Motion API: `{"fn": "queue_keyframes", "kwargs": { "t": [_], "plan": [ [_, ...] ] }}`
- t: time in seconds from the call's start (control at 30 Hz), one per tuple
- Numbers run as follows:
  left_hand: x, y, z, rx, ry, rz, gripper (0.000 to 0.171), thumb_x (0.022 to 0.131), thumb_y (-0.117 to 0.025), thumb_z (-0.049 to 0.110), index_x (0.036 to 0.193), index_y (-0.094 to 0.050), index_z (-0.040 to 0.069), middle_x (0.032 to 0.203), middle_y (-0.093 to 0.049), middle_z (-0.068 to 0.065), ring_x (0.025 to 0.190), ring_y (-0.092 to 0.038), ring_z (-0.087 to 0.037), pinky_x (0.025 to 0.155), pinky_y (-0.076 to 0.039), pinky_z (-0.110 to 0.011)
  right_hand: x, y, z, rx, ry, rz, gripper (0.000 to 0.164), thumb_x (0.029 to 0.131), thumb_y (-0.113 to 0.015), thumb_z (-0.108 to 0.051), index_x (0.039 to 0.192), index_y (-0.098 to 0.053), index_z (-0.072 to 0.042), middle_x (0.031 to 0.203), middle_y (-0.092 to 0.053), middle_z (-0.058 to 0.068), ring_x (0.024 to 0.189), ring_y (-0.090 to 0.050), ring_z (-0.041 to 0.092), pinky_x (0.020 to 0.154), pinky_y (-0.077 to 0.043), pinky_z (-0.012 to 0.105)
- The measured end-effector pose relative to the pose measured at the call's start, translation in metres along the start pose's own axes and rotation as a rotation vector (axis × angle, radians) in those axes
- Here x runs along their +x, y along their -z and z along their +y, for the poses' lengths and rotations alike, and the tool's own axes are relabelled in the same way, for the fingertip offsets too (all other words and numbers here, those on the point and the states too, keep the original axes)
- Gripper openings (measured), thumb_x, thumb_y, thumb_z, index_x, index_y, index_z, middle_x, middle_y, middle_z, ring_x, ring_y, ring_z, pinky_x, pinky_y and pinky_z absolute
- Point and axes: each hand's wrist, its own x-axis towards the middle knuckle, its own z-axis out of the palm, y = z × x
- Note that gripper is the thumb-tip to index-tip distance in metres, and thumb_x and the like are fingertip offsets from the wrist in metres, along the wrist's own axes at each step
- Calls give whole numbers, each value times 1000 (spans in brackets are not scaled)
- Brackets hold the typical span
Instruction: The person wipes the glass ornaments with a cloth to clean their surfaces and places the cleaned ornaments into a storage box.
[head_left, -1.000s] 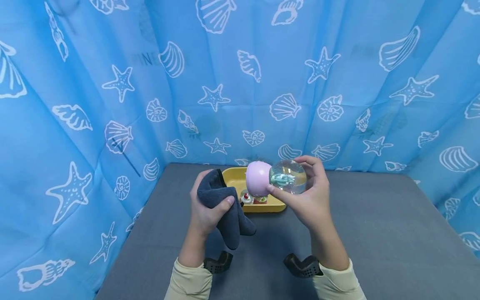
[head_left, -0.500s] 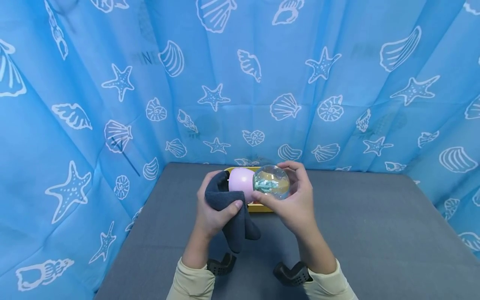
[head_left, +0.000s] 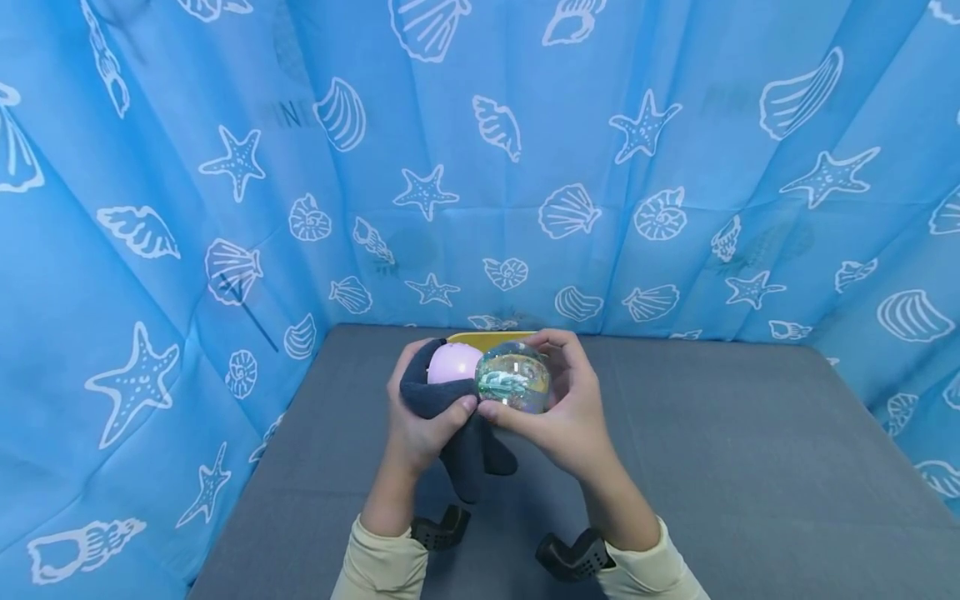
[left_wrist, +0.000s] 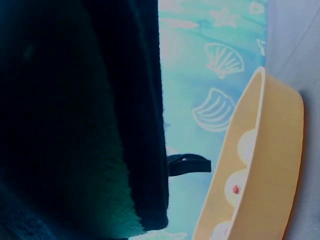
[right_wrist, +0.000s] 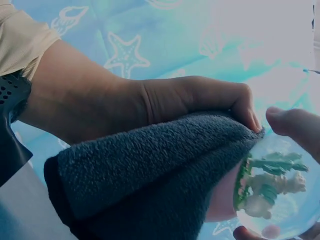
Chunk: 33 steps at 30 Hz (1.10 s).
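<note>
A snow globe with a pink base (head_left: 453, 365) lies on its side in the air between both hands. My right hand (head_left: 573, 408) grips its clear glass ball (head_left: 513, 379), thumb in front and fingers behind. Green and white figures show inside the ball in the right wrist view. My left hand (head_left: 416, 421) holds a dark grey cloth (head_left: 467, 458) wrapped partly round the pink base, with its ends hanging down. Up close, the cloth (right_wrist: 150, 165) looks fuzzy with a dark edge band. In the left wrist view the dark cloth (left_wrist: 100, 120) fills much of the picture.
Behind the hands, a yellow tray (left_wrist: 275, 150) stands on the grey table (head_left: 712, 450). Several small round white things (left_wrist: 234, 187) sit in it, one with a red spot. A blue shell-patterned curtain (head_left: 480, 167) hangs along the back and sides.
My right hand has brought the snow globe leftward to the left hand, and its pink base has gone into the cloth. The left hand keeps its hold on the cloth.
</note>
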Motion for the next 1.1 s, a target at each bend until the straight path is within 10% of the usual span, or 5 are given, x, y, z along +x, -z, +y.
{"fn": "queue_keyframes", "kwargs": {
  "t": [0.4,0.73,1.1],
  "plan": [
    [0,2,-1,-73,-36,6,63,73,-71,21,125,-50,-8,112,-60,-18,91,-61,-20,72,-56,-31,0,11,-5,72,109,-270,84,67,-83,9,138,-39,-6,135,-43,10,109,-61,28,78,-59,45],
    [-2,2,-4,-55,15,43,57,75,-69,21,124,-53,-3,110,-59,-18,88,-61,-17,72,-55,-30,-1,11,-2,-201,63,-130,76,67,-92,-18,133,-54,-23,127,-59,-6,110,-64,14,88,-53,28],
    [-1,1,-5,-25,34,30,55,74,-66,18,125,-53,0,111,-60,-19,90,-62,-17,74,-55,-27,-2,7,-1,-234,-16,-17,64,69,-91,-24,125,-60,-23,110,-66,-2,92,-67,14,61,-58,30]
  ]
}}
